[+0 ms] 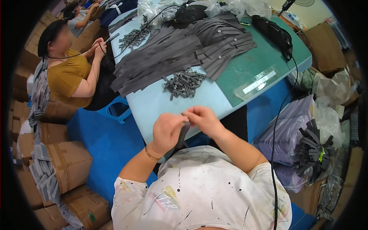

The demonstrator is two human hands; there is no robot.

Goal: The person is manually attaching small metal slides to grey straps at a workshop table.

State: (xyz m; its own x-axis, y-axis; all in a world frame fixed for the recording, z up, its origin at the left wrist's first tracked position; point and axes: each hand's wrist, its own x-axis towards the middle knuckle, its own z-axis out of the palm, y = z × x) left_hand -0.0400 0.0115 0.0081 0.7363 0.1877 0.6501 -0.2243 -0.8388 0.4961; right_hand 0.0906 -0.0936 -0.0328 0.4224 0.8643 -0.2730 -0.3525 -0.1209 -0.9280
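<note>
- The left hand (167,130) has its grip closed around a grey strap (183,135), which hangs down from the fist just in front of the near edge of the table (153,105).
- The right hand (203,119) pinches the top end of the same strap, fingertips touching those of the left hand.
- Both hands sit at the table's near edge, above the person's white paint-flecked shirt (199,191).
- Just beyond the hands, on the table, lies a small heap of grey metal clips (184,82).
- Farther back on the table spreads a broad pile of grey straps (172,53), with a second heap of clips (132,38) behind it.
- At the table's right part lies a green mat (264,61) with a black cable (274,153) running down off it.
- Left of the table sits another person in a mustard shirt (67,76), hands at the table's edge.
- Cardboard boxes (69,163) stand on the blue floor (107,142) to the table's left.
</note>
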